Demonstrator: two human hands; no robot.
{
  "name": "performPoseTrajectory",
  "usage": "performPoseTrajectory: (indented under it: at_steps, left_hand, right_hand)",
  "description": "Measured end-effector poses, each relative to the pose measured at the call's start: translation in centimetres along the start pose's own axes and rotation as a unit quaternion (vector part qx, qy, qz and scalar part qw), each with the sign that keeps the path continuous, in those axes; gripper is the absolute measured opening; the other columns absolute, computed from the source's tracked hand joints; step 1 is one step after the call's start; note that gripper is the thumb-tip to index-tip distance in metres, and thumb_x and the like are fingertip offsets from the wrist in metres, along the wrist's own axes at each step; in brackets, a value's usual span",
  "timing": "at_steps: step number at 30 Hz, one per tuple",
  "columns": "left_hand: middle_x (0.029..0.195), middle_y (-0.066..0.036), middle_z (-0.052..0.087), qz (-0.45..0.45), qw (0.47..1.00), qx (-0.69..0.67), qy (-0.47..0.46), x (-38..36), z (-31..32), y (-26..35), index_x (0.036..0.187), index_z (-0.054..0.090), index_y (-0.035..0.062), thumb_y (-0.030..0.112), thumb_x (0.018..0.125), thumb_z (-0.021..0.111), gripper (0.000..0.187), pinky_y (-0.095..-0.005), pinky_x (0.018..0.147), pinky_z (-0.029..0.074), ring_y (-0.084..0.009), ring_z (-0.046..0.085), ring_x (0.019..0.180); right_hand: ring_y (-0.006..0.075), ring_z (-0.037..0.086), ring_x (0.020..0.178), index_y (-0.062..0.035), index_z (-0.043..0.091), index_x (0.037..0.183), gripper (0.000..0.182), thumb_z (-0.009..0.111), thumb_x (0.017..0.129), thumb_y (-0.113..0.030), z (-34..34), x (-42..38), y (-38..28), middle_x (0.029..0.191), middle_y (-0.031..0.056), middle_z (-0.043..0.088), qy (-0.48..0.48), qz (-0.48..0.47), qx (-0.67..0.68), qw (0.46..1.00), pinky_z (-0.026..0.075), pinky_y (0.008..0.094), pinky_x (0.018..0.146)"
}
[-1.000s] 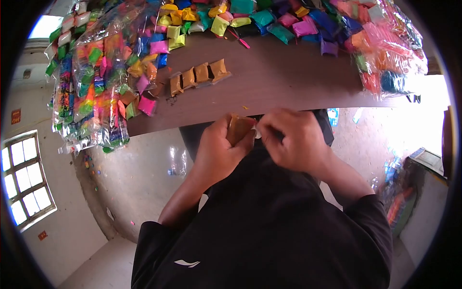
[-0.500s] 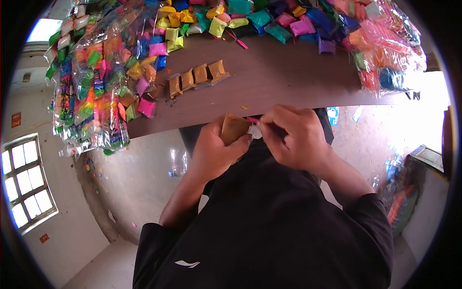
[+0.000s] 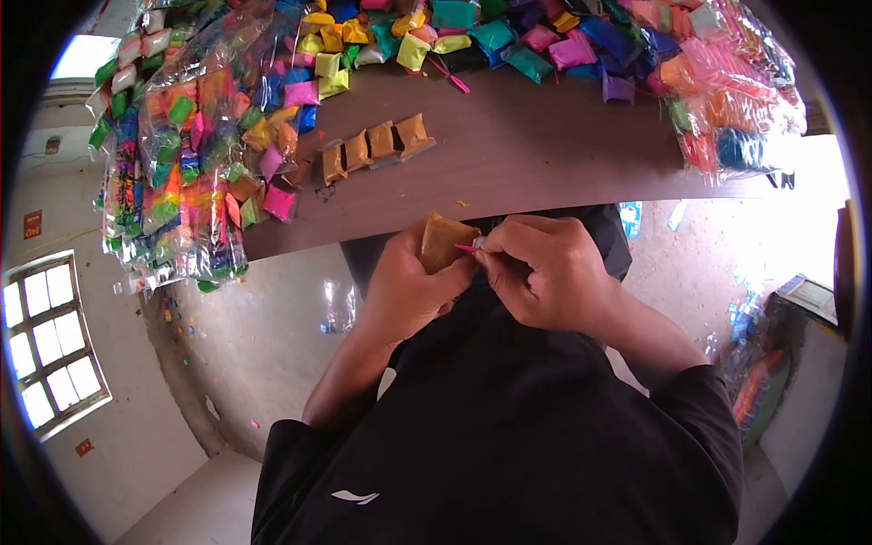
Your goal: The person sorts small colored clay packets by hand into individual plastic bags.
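My left hand (image 3: 404, 289) is closed around a small tan-brown packet (image 3: 445, 241), just in front of the table's near edge. Thumb and fingers of my right hand (image 3: 559, 272) pinch a thin pink plastic tool (image 3: 466, 248). Its tip lies at the right edge of the packet, close to my left thumb. A whitish bit of clear plastic shows by the right fingertips, partly hidden. On the table ahead lies a joined row of several brown packets (image 3: 381, 141), of the same colour as the held one.
The brown table (image 3: 545, 154) carries a heap of coloured packets (image 3: 490, 36) along its far side. Clear bags of packets (image 3: 173, 173) hang over its left end; more bags (image 3: 727, 100) lie at the right. Another pink tool (image 3: 460, 84) rests near the heap.
My right hand has shifted slightly left and turned. The pink tool's tip has come down and left onto the packet's edge. My left hand keeps its hold, nearly still.
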State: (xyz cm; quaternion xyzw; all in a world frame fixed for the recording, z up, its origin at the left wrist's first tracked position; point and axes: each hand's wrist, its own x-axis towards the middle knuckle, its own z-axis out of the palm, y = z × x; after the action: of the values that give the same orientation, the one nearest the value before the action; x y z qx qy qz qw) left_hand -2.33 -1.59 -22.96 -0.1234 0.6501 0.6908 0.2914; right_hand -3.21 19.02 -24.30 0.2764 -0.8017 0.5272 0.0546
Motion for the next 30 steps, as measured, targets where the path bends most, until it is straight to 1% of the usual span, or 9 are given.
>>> performPoseTrajectory:
  at_steps: [4,7,12,13,14,20,22,26,30]
  left_hand:
    - [0.075,0.002,0.058,-0.009,1.0,-0.019,0.007,-0.1,0.3,0.0,0.109,0.061,0.0032,0.009,0.09,0.071,0.022,-0.0209,0.046,0.04,-0.004,0.05,0.054]
    - [0.075,0.002,0.056,-0.014,0.999,-0.028,0.004,-0.1,0.3,-0.1,0.109,0.06,0.0028,0.008,0.09,0.07,0.022,-0.0208,0.044,0.039,-0.004,0.049,0.053]
    - [0.073,0.002,0.051,-0.023,0.997,-0.079,-0.01,-0.3,0.6,0.5,0.111,0.057,0.0027,0.006,0.092,0.068,0.022,-0.0209,0.041,0.037,-0.0035,0.044,0.051]
    - [0.073,0.002,0.05,-0.028,0.994,-0.103,-0.029,-0.4,0.4,0.4,0.11,0.056,0.0031,0.006,0.093,0.068,0.022,-0.021,0.04,0.035,-0.0034,0.043,0.051]
    - [0.072,0.002,0.049,-0.033,0.99,-0.128,-0.048,-0.4,0.3,0.4,0.11,0.055,0.0036,0.006,0.094,0.068,0.021,-0.021,0.039,0.034,-0.0033,0.043,0.05]
    - [0.072,0.001,0.052,-0.025,0.97,-0.224,-0.091,-0.4,-0.3,-0.6,0.105,0.055,0.0049,0.023,0.1,0.071,0.025,-0.0212,0.039,0.033,-0.0038,0.044,0.05]
    - [0.07,0.001,0.051,-0.007,0.978,-0.195,-0.077,-0.4,0.2,-0.4,0.102,0.055,0.0065,0.029,0.104,0.064,0.025,-0.0217,0.038,0.032,-0.0051,0.042,0.048]
    - [0.068,0.0,0.051,0.072,0.992,-0.087,-0.055,-0.5,0.7,-0.5,0.098,0.056,0.0081,0.04,0.111,0.048,0.035,-0.0231,0.038,0.032,-0.0074,0.041,0.046]
    - [0.068,-0.001,0.052,0.109,0.992,-0.045,-0.043,-0.1,0.6,-1.1,0.101,0.057,0.0067,0.043,0.112,0.042,0.041,-0.0238,0.039,0.032,-0.0082,0.042,0.045]
  right_hand:
    - [0.0263,0.067,0.064,-0.0003,0.066,0.087,0.009,0.072,0.082,0.003,-0.2,0.5,0.0,0.076,0.0125,0.066,0.04,0.051,-0.017,0.998,0.051,0.0334,0.058]
    - [0.0252,0.067,0.063,0.0003,0.066,0.086,0.007,0.072,0.084,0.003,-0.3,0.5,-0.2,0.075,0.013,0.066,0.003,-0.006,0.024,1.0,0.051,0.0326,0.057]
    - [0.0135,0.059,0.058,-0.0002,0.064,0.086,0.007,0.069,0.089,0.003,-0.6,1.3,0.9,0.069,0.0079,0.062,0.083,0.104,0.027,0.991,0.045,0.0287,0.055]
    - [0.0276,0.07,0.066,0.0002,0.064,0.085,0.008,0.072,0.086,0.001,-1.0,1.4,0.5,0.075,0.0149,0.067,0.065,0.128,0.013,0.99,0.053,0.034,0.061]
    - [0.0276,0.07,0.066,0.0002,0.064,0.085,0.008,0.072,0.086,0.001,-0.9,1.4,0.4,0.075,0.0149,0.067,0.065,0.128,0.013,0.99,0.053,0.034,0.061]
    - [0.0078,0.064,0.071,0.0016,0.065,0.096,0.007,0.071,0.094,-0.001,0.4,0.8,0.5,0.073,0.0049,0.065,0.079,0.225,0.166,0.957,0.052,0.0276,0.065]
    - [0.0038,0.06,0.073,0.0021,0.066,0.104,0.012,0.072,0.094,-0.003,1.0,0.8,0.1,0.075,0.0008,0.065,0.086,0.251,0.394,0.88,0.05,0.0264,0.065]
    - [0.0055,0.062,0.079,-0.0003,0.068,0.106,0.013,0.07,0.101,-0.012,1.1,0.7,0.2,0.09,-0.0002,0.069,0.03,0.262,0.395,0.88,0.049,0.0228,0.07]
    - [0.0034,0.053,0.066,0.0007,0.07,0.092,0.016,0.075,0.096,-0.014,1.1,1.1,0.6,0.068,-0.0008,0.062,0.089,0.224,0.164,0.956,0.043,0.0262,0.058]
